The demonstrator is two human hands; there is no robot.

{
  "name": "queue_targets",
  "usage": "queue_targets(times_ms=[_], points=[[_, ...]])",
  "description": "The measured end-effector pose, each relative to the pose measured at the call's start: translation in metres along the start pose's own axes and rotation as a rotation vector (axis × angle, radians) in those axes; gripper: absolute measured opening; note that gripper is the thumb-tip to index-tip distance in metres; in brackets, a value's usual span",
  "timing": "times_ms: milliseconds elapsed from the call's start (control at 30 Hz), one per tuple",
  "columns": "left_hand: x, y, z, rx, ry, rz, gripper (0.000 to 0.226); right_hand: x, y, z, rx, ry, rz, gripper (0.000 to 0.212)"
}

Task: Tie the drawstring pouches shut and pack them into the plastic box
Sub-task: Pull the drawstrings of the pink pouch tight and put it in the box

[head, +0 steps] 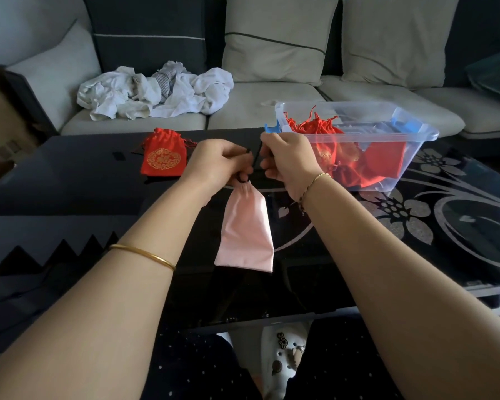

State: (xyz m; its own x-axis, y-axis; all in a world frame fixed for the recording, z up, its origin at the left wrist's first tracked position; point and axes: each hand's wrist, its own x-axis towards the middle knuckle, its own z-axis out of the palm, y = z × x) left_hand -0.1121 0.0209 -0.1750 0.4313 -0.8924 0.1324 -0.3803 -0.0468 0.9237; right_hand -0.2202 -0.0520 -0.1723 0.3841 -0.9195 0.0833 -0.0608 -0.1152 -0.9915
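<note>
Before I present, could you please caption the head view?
Left hand and right hand tie the black drawstring of a pink pouch beside a plastic box holding red pouches.

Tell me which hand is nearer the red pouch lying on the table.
Left. The left hand is just right of the red pouch, pinching the drawstring of the pink pouch; the right hand holds that drawstring farther right, beside the plastic box.
</note>
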Motion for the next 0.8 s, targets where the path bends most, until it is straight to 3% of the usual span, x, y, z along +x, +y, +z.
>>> queue_targets(times_ms=[233,467,567,800], points=[[-0.003,0.0,0.003,0.048,-0.112,0.033,0.012,-0.004,0.0,-0.002,-0.024,-0.034,-0.064,0.034],[-0.002,-0.004,0.005,-0.132,0.015,-0.075,0.015,-0.008,-0.002,-0.003,-0.008,-0.178,0.211,0.033],[-0.002,-0.003,0.006,-0.202,0.053,-0.121,0.015,-0.01,-0.004,-0.003,-0.003,-0.158,0.201,0.019],[-0.001,-0.002,0.009,-0.199,0.12,-0.182,0.013,-0.011,-0.004,-0.009,-0.133,-0.172,0.074,0.015]])
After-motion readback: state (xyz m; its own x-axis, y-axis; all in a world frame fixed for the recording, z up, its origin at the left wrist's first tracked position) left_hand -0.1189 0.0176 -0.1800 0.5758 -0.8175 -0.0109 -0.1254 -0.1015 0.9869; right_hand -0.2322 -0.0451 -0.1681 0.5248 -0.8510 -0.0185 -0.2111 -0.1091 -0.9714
